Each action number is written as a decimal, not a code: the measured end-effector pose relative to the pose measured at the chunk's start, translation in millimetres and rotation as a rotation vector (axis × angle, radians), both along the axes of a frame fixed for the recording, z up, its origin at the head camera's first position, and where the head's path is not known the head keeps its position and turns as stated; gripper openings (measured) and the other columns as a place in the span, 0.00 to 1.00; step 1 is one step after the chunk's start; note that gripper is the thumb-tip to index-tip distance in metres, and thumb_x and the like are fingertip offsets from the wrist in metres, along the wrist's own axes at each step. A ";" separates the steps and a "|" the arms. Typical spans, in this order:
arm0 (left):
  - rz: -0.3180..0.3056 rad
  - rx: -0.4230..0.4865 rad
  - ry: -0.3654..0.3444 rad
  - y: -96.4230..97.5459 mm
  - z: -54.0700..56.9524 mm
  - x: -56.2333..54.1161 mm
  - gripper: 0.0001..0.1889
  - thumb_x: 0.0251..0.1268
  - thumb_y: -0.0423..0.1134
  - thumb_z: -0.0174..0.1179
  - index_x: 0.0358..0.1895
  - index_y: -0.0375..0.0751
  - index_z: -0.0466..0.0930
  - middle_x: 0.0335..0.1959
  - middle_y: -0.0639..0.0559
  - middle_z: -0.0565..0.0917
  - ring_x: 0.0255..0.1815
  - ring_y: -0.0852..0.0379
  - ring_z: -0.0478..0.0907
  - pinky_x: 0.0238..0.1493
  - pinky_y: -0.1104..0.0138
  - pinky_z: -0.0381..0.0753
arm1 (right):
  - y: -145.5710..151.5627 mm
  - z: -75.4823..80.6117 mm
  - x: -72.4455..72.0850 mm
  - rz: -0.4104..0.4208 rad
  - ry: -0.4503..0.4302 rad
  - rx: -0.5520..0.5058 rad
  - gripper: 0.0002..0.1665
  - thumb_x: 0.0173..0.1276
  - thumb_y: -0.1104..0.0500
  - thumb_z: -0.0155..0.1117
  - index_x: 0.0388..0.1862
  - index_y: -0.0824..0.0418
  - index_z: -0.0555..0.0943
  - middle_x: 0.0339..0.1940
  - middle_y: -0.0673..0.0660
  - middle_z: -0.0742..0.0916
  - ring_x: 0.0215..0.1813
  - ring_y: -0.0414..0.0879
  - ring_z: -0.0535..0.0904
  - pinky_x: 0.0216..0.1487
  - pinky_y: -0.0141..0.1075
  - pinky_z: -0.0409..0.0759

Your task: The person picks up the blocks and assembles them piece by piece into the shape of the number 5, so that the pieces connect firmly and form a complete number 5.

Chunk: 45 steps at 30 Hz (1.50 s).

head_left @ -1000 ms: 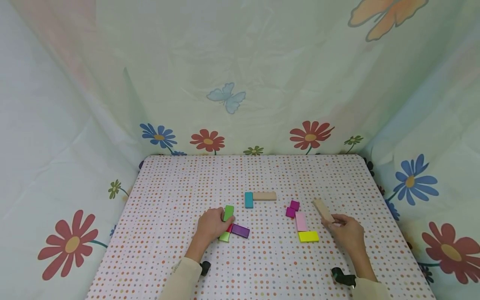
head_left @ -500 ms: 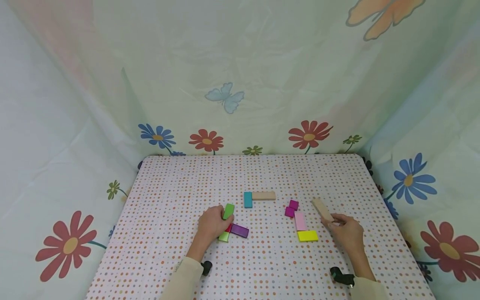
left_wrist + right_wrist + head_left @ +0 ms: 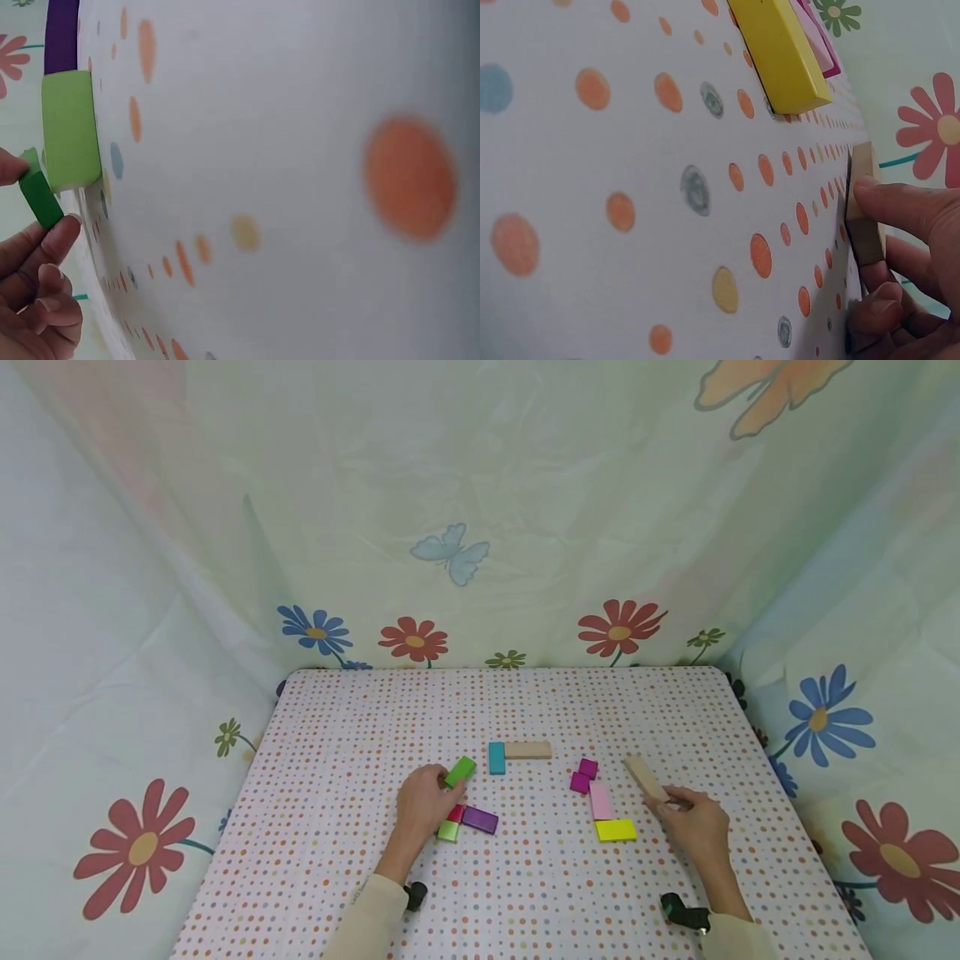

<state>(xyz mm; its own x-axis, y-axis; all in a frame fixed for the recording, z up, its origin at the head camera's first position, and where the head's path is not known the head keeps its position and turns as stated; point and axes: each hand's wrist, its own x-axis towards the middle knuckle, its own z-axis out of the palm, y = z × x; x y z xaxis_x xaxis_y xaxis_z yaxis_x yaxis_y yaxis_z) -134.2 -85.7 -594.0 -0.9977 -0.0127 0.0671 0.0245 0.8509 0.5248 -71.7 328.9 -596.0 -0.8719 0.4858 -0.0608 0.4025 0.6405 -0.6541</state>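
Note:
My left hand [image 3: 422, 802] pinches a green block [image 3: 461, 771] between thumb and fingers; the left wrist view shows that green block [image 3: 40, 196] held at its ends. Just below the hand lie a red block [image 3: 455, 814], a light green block [image 3: 447, 832] and a purple block [image 3: 480, 820], set against one another. On the right, my right hand [image 3: 693, 827] grips the near end of a plain wooden block [image 3: 645, 778]. In the right wrist view the thumb lies on top of this wooden block [image 3: 864, 202], close over the table.
Between the hands, a yellow block [image 3: 616, 831] touches a pink block [image 3: 601, 800], with two magenta cubes [image 3: 581, 782] beyond it. Farther back, a teal block [image 3: 497, 758] abuts another wooden block [image 3: 528, 750]. All lie on a dotted tabletop [image 3: 360, 718] enclosed by flowered curtains.
The left hand has shifted the green block slightly away from the red block and turned it clockwise, uncovering more of the red one. The right hand and its wooden block have stayed put.

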 end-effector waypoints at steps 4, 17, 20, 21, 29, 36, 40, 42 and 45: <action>-0.026 0.031 0.020 1.9 2.1 2.9 0.16 0.64 0.53 0.72 0.40 0.43 0.91 0.31 0.54 0.88 0.29 0.62 0.77 0.29 0.69 0.78 | -0.1 1.0 0.0 0.007 0.001 0.002 0.35 0.67 0.51 0.78 0.65 0.72 0.81 0.52 0.73 0.88 0.40 0.54 0.78 0.29 0.32 0.71; -0.157 0.042 0.016 18.5 8.2 13.8 0.15 0.66 0.52 0.72 0.41 0.42 0.90 0.32 0.54 0.88 0.30 0.64 0.79 0.32 0.72 0.79 | -20.5 13.3 -0.6 0.100 -0.010 -0.037 0.32 0.68 0.51 0.77 0.66 0.67 0.82 0.48 0.70 0.86 0.34 0.49 0.74 0.25 0.32 0.70; -0.178 0.033 0.022 22.5 7.5 15.8 0.15 0.66 0.51 0.73 0.42 0.42 0.91 0.32 0.54 0.88 0.31 0.64 0.79 0.31 0.72 0.79 | -30.0 16.0 0.1 0.143 -0.009 -0.023 0.32 0.68 0.51 0.78 0.65 0.67 0.83 0.45 0.68 0.86 0.33 0.48 0.72 0.25 0.31 0.69; -0.185 0.030 0.027 23.7 7.0 16.1 0.15 0.66 0.51 0.73 0.43 0.43 0.91 0.33 0.54 0.89 0.31 0.64 0.79 0.31 0.72 0.79 | -33.3 16.4 0.2 0.154 -0.004 -0.020 0.31 0.68 0.52 0.78 0.65 0.66 0.83 0.46 0.67 0.86 0.34 0.48 0.72 0.26 0.31 0.69; -0.217 -0.020 0.064 31.4 1.5 14.4 0.16 0.64 0.53 0.74 0.42 0.43 0.93 0.33 0.54 0.89 0.35 0.60 0.80 0.34 0.70 0.81 | -59.2 20.0 -0.8 0.298 0.016 -0.027 0.24 0.67 0.57 0.77 0.60 0.64 0.87 0.48 0.65 0.87 0.33 0.45 0.71 0.27 0.29 0.68; -0.219 -0.078 0.060 34.0 -1.5 13.6 0.18 0.64 0.55 0.74 0.42 0.44 0.93 0.34 0.54 0.87 0.35 0.60 0.79 0.34 0.69 0.81 | -79.5 16.8 -4.7 0.378 0.052 -0.030 0.26 0.62 0.54 0.83 0.57 0.65 0.89 0.49 0.64 0.89 0.36 0.44 0.74 0.32 0.27 0.71; -0.225 -0.066 0.039 36.8 -0.1 14.1 0.17 0.65 0.53 0.73 0.43 0.43 0.92 0.33 0.55 0.84 0.32 0.62 0.74 0.31 0.71 0.76 | -88.7 15.5 -5.7 0.415 0.042 0.001 0.26 0.60 0.54 0.84 0.54 0.66 0.90 0.42 0.60 0.89 0.34 0.43 0.73 0.31 0.28 0.69; -0.229 -0.061 0.036 38.4 0.3 14.7 0.16 0.64 0.52 0.74 0.42 0.43 0.91 0.33 0.55 0.82 0.31 0.63 0.72 0.29 0.72 0.74 | -92.9 15.9 -5.6 0.441 0.031 0.017 0.26 0.60 0.54 0.84 0.52 0.66 0.90 0.40 0.58 0.88 0.33 0.43 0.72 0.31 0.28 0.68; -0.229 -0.071 0.052 40.9 0.3 15.4 0.15 0.63 0.52 0.74 0.40 0.42 0.91 0.32 0.55 0.83 0.31 0.62 0.72 0.30 0.71 0.74 | -98.6 17.3 -5.6 0.466 0.019 0.040 0.25 0.60 0.53 0.84 0.52 0.66 0.90 0.38 0.57 0.88 0.32 0.43 0.71 0.30 0.29 0.67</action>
<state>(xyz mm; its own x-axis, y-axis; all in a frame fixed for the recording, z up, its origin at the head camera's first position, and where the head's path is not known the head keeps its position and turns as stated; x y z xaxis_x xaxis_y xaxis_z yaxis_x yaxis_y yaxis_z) -118.7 -44.8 -593.7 -0.9692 0.2199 0.1108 0.2462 0.8549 0.4567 -77.3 230.3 -578.7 -0.9985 0.0438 -0.0320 0.0542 0.7747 -0.6300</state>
